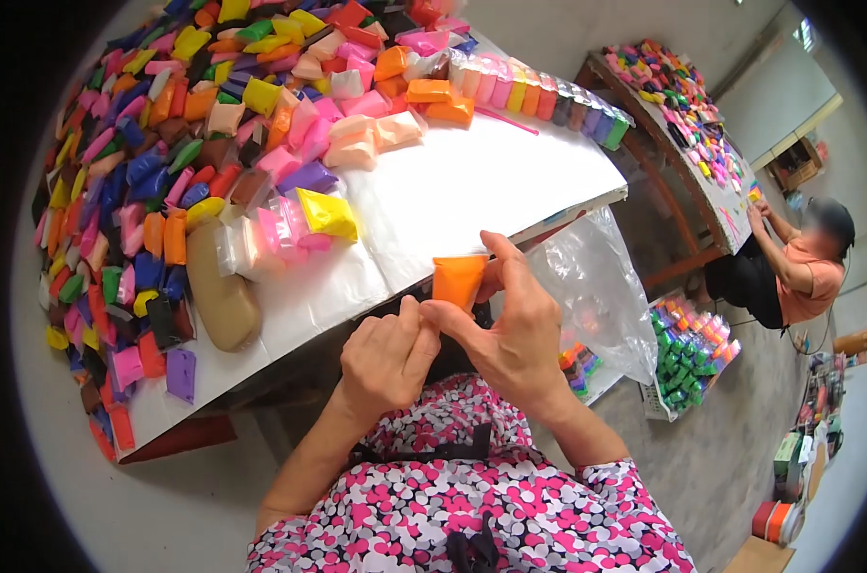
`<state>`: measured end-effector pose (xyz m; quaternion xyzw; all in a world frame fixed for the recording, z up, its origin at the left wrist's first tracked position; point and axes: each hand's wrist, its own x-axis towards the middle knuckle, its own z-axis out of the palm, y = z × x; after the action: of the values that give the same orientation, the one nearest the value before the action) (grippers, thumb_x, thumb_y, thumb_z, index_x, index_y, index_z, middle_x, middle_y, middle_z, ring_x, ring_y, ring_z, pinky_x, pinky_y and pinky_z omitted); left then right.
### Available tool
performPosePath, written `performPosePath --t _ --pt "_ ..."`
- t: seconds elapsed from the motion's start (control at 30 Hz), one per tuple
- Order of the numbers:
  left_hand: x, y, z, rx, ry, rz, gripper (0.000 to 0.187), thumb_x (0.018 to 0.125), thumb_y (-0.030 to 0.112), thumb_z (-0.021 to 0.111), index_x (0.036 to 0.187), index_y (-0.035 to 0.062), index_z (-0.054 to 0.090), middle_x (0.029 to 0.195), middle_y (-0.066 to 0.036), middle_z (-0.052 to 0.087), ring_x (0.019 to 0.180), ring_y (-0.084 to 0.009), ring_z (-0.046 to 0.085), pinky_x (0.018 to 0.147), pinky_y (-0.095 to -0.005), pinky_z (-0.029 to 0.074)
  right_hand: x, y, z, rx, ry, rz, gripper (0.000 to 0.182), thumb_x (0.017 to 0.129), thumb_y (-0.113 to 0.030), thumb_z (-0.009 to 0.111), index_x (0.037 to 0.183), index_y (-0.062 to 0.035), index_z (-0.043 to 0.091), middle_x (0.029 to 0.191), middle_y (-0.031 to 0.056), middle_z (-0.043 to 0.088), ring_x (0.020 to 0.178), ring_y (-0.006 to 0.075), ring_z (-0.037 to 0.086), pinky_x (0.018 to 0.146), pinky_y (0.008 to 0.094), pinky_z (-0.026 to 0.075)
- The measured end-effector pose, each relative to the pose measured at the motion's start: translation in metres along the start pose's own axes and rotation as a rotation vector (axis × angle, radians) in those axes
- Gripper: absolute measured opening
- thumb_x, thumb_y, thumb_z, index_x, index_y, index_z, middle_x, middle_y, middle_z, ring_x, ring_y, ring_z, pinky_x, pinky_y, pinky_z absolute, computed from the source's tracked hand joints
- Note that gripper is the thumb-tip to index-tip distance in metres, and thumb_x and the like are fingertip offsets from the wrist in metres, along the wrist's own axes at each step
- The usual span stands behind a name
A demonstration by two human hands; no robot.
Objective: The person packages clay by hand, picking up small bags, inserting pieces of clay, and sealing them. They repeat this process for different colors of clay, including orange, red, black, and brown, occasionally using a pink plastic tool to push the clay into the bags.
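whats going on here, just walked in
A person in a patterned top is handling a small orange packet at the table's edge. The right hand holds it between thumb and fingers; the left hand is curled close by, though whether it grips the packet too is unclear. A big pile of colourful packets covers the table's far left. Off to the right, another person sits by a second pile.

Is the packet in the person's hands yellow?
No, the packet held in the right hand is plainly orange.
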<state>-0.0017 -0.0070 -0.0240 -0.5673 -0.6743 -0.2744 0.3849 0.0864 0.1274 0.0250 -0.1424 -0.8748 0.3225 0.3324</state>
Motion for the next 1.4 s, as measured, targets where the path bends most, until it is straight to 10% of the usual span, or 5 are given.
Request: performPosePath --t 0.4,0.57,0.83,1.0,1.4 --pt "0.024 -0.023 -0.032 -0.043 0.086 -0.236 0.026 0.08 -0.004 0.067 0.106 -0.0034 0.065 0.105 -0.019 0.066 0.084 -0.0301 0.065 0.071 -0.0383 0.052 0.084 0.021 0.033 0.175 -0.108 -0.353 0.063 0.073 -0.009 0.071 0.132 0.0001 0.049 0.103 0.014 0.068 0.089 0.0207 0.067 0.066 0.0286 0.052" --pt "0.044 -0.051 -0.059 0.079 0.024 -0.437 0.047 0.077 0.003 0.071 0.122 0.0008 0.059 0.118 -0.016 0.061 0.108 -0.0343 0.056 0.097 -0.0441 0.042 0.122 0.021 0.056 0.377 -0.566 -0.304 0.065 0.076 -0.001 0.065 0.138 -0.0034 0.046 0.1 0.009 0.066 0.089 0.0183 0.063 0.072 0.0308 0.053" --pt "0.051 -0.074 -0.044 0.209 -0.306 -0.58 0.078 0.073 0.013 0.076 0.143 0.0085 0.042 0.128 -0.015 0.054 0.123 -0.0338 0.047 0.11 -0.047 0.031 0.128 0.019 0.072 0.452 -0.592 -0.278 0.063 0.071 -0.001 0.065 0.131 0.0005 0.047 0.095 0.0209 0.061 0.087 0.0332 0.062 0.082 0.0379 0.05" --pt "0.048 -0.079 -0.04 0.168 -0.286 -0.588 0.073 0.073 0.013 0.075 0.14 0.0083 0.046 0.125 -0.016 0.055 0.121 -0.0345 0.049 0.11 -0.0479 0.03 0.119 0.015 0.076 0.485 -0.557 -0.255 0.066 0.076 0.002 0.066 0.138 -0.0051 0.047 0.112 0.0145 0.065 0.099 0.0221 0.065 0.08 0.032 0.055" --pt "0.049 -0.083 -0.043 0.144 -0.289 -0.541 0.055 0.077 0.012 0.072 0.128 0.004 0.055 0.125 -0.014 0.058 0.12 -0.0331 0.049 0.109 -0.0473 0.031 0.111 0.02 0.08 0.559 -0.487 -0.196 0.048 0.077 -0.003 0.062 0.123 0.0042 0.053 0.105 0.0215 0.059 0.088 0.0328 0.063 0.08 0.0383 0.051"
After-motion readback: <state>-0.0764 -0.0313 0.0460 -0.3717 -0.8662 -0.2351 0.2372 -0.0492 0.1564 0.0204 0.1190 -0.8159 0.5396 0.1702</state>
